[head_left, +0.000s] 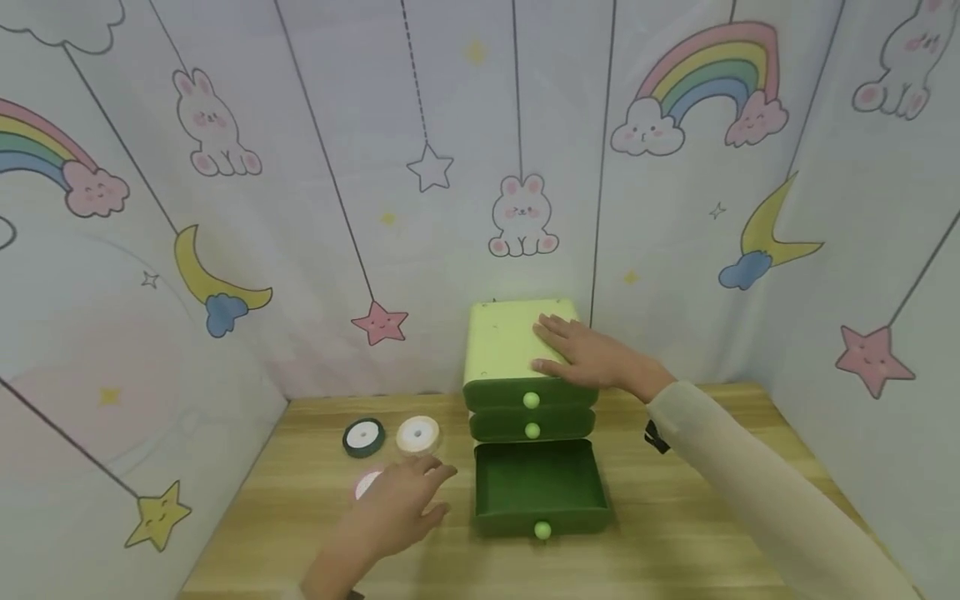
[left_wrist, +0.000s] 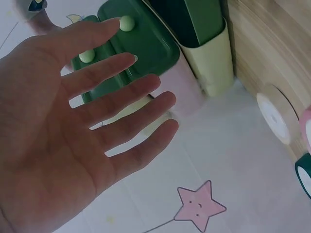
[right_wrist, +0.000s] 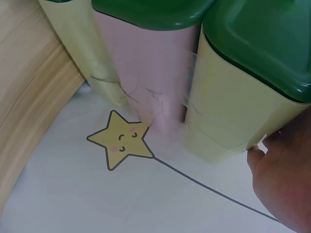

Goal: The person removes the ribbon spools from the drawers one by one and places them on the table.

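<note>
A small tower of drawers (head_left: 502,342) with a pale green top and dark green fronts stands at the back of the table. Its bottom drawer (head_left: 540,525) is pulled out, bare green inside; the upper two are closed. My right hand (head_left: 592,354) rests on the top with fingers extended, and the right wrist view shows this hand (right_wrist: 286,170) at the unit's edge. In front and to the left, my left hand (head_left: 393,504) hovers beside the pulled-out drawer, holding nothing. Its fingers (left_wrist: 141,90) are spread in the left wrist view. It partly covers a pink-rimmed ribbon roll (head_left: 367,483).
Behind the left hand lie a dark green ribbon roll (head_left: 363,437) and a cream ribbon roll (head_left: 417,435). A small black object (head_left: 656,436) is right of the drawers, partly behind the right sleeve (head_left: 750,475). Printed curtains (head_left: 322,167) enclose the wooden table (head_left: 675,533).
</note>
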Tool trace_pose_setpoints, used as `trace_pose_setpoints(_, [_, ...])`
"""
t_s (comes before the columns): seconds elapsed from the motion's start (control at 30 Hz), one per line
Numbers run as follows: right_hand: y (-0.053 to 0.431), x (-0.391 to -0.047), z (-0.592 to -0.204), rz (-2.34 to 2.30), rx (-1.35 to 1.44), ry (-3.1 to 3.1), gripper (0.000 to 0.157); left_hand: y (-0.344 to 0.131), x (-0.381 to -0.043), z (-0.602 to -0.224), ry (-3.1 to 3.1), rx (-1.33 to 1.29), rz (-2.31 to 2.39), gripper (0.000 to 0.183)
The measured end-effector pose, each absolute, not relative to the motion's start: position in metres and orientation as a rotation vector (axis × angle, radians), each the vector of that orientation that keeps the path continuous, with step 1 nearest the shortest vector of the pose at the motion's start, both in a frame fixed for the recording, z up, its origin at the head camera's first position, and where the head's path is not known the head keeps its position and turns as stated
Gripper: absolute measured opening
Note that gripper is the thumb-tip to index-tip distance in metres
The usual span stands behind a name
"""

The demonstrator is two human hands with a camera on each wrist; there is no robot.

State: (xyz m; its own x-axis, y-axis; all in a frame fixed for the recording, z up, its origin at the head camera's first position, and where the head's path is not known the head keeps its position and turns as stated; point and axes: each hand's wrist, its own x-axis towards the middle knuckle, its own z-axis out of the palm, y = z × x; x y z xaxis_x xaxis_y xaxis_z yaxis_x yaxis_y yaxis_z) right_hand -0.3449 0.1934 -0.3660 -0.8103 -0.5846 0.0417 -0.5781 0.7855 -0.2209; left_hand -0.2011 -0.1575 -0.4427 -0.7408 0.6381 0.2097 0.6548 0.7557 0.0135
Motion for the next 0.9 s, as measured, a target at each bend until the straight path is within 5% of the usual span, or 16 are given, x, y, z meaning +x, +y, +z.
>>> trace_pose_setpoints(0.4, [0.192,-0.344,-0.364,-0.204,-0.958,2.948,0.086,-0.100,-0.167,-0.450,-2.501,-1.219,0.102,0.027])
trace_pose_setpoints(0.9, [0.192,-0.344,-0.363,-0.112,-0.980,2.980,0.086,-0.052,-0.169,-0.507,-2.242,-1.256,0.194,0.008])
